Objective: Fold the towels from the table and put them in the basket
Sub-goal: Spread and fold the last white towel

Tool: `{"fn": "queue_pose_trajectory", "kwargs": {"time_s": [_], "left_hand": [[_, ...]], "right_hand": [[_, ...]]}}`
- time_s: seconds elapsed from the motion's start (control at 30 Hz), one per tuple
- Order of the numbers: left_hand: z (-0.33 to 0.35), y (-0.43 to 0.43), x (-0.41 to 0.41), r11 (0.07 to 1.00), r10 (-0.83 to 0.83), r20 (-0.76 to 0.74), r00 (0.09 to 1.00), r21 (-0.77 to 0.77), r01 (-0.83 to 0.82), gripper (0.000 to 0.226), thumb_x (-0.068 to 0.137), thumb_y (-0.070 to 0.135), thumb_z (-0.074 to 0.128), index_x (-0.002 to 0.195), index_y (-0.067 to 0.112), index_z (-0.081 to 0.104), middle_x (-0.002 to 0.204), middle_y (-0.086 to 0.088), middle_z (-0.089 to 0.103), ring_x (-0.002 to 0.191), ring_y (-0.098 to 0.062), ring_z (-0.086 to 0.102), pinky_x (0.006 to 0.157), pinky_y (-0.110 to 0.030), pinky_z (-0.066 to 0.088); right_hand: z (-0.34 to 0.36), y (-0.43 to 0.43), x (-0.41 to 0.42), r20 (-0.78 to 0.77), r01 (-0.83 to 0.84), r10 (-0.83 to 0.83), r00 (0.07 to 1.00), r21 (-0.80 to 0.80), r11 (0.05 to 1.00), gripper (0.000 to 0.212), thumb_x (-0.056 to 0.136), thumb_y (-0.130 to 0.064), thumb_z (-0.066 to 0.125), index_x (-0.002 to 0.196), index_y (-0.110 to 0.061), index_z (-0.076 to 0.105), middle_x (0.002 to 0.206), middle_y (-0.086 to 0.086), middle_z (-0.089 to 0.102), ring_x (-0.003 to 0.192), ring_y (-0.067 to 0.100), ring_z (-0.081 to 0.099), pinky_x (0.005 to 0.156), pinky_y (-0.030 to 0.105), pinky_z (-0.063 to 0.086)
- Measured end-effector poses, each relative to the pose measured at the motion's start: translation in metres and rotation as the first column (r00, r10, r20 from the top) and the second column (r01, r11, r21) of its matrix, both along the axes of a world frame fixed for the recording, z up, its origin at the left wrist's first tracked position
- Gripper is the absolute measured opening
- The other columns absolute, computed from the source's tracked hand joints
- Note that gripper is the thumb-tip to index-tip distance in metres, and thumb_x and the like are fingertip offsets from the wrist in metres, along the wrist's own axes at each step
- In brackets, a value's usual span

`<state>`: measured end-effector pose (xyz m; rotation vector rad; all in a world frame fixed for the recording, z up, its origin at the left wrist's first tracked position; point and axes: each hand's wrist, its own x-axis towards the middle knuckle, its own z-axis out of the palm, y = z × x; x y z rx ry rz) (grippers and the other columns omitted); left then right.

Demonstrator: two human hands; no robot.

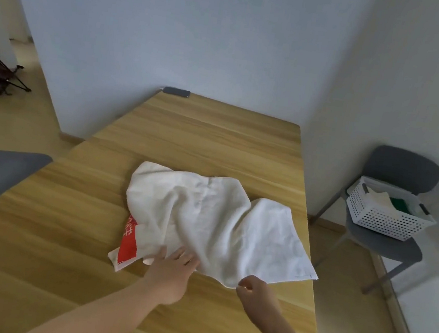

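Wood table (188, 140) fills the mid of the view. White towel (206, 215) lies crumpled on its near-right part, w/ a red-printed end at the near-left corner. Grey chair (405, 165) stands right of the table, w/ the white basket (384, 220) on its seat and cloths (376, 199) inside. L hand (171, 269) lies flat, fingers straight, on the towel's near edge. R hand (255, 291), fingers curled, pinches that edge just to the right. Dark phone (176, 91) sits at the far-left corner.

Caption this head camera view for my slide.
Left hand rests on a rumpled white towel, right hand pinches its near edge; basket sits on a chair.
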<state>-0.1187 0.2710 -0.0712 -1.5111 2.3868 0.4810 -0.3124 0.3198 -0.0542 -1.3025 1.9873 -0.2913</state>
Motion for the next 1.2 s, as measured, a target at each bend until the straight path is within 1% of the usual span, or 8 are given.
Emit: {"fn": "queue_pose_trajectory", "kwargs": {"time_s": [0.17, 0.37, 0.57, 0.73, 0.87, 0.97, 1.07, 1.2], "left_hand": [[-0.016, 0.005, 0.011, 0.992, 0.06, 0.039, 0.997, 0.112, -0.064, 0.059, 0.1, 0.043, 0.025, 0.151, 0.028, -0.001, 0.16, 0.004, 0.002, 0.147, -0.019, 0.002, 0.117, -0.054, 0.011], [-0.004, 0.008, 0.056, 0.976, 0.209, 0.147, 0.967, 0.024, -0.214, 0.043, 0.101, 0.04, 0.016, 0.141, 0.04, 0.031, 0.151, 0.004, 0.024, 0.142, -0.032, 0.015, 0.113, -0.052, 0.017], [0.006, 0.009, 0.07, 0.903, 0.428, 0.306, 0.85, -0.115, -0.414, 0.038, 0.096, 0.021, 0.029, 0.131, 0.022, 0.045, 0.143, -0.005, 0.035, 0.135, -0.028, 0.028, 0.109, -0.05, 0.024], [-0.007, 0.023, 0.031, 0.989, 0.145, -0.117, 0.983, 0.025, -0.143, 0.052, 0.101, 0.024, 0.031, 0.15, 0.024, 0.014, 0.159, 0.004, 0.007, 0.145, -0.019, 0.014, 0.116, -0.038, 0.021], [-0.014, 0.022, 0.016, 0.99, 0.042, -0.051, 0.998, 0.137, -0.035, 0.048, 0.102, 0.034, 0.024, 0.149, 0.028, 0.017, 0.158, 0.006, 0.01, 0.145, -0.018, 0.011, 0.113, -0.039, 0.022], [-0.007, 0.016, 0.003, 0.991, 0.082, 0.001, 0.997, 0.103, -0.082, 0.044, 0.102, 0.037, 0.02, 0.139, 0.026, 0.041, 0.144, -0.001, 0.037, 0.13, -0.022, 0.038, 0.101, -0.035, 0.036], [-0.003, 0.013, -0.009, 0.998, 0.054, 0.083, 0.995, 0.028, -0.056, 0.037, 0.1, 0.028, 0.027, 0.117, 0.018, 0.058, 0.122, -0.006, 0.05, 0.108, -0.023, 0.049, 0.084, -0.032, 0.038], [-0.019, 0.015, -0.01, 1.0, 0.018, -0.1, 0.995, 0.025, -0.016, 0.05, 0.091, 0.003, 0.039, 0.135, 0.027, 0.038, 0.141, 0.001, 0.031, 0.122, -0.022, 0.038, 0.09, -0.029, 0.038]], "right_hand": [[-0.01, 0.002, -0.009, -0.04, 0.013, -0.015, 0.999, -0.036, 0.999, 0.031, 0.092, -0.024, 0.047, 0.121, -0.019, 0.056, 0.12, 0.0, 0.058, 0.103, 0.018, 0.056, 0.081, 0.027, 0.045], [-0.022, 0.013, -0.012, -0.131, -0.022, 0.009, 0.991, -0.102, 0.995, 0.029, 0.094, -0.024, 0.046, 0.12, -0.02, 0.057, 0.119, -0.002, 0.06, 0.102, 0.015, 0.055, 0.079, 0.025, 0.044], [-0.018, 0.011, -0.011, -0.3, -0.119, 0.071, 0.951, -0.146, 0.982, 0.03, 0.095, -0.029, 0.044, 0.123, -0.027, 0.052, 0.137, -0.008, 0.045, 0.126, 0.014, 0.04, 0.101, 0.03, 0.037], [-0.02, 0.02, -0.007, -0.219, -0.241, 0.259, 0.941, 0.104, 0.965, 0.048, 0.093, -0.032, 0.044, 0.14, -0.03, 0.036, 0.146, -0.011, 0.032, 0.131, 0.015, 0.035, 0.106, 0.036, 0.034], [-0.026, 0.032, -0.008, -0.28, -0.28, 0.324, 0.904, 0.186, 0.942, 0.05, 0.093, -0.03, 0.037, 0.142, -0.032, 0.029, 0.141, -0.006, 0.04, 0.126, 0.018, 0.043, 0.101, 0.036, 0.037], [-0.025, 0.037, -0.009, -0.084, -0.213, 0.245, 0.966, 0.282, 0.935, 0.032, 0.092, -0.027, 0.039, 0.119, -0.023, 0.055, 0.111, 0.003, 0.063, 0.106, 0.023, 0.06, 0.083, 0.028, 0.048], [-0.025, 0.044, -0.017, 0.067, -0.089, 0.073, 0.995, 0.269, 0.959, 0.023, 0.087, -0.022, 0.048, 0.066, -0.019, 0.055, 0.052, -0.005, 0.058, 0.049, 0.012, 0.054, 0.046, 0.018, 0.041], [-0.025, 0.044, -0.037, 0.037, 0.328, -0.329, 0.944, 0.029, 0.944, 0.01, 0.087, -0.019, 0.047, 0.079, -0.018, 0.052, 0.08, 0.0, 0.053, 0.074, 0.016, 0.051, 0.066, 0.026, 0.042]]}}
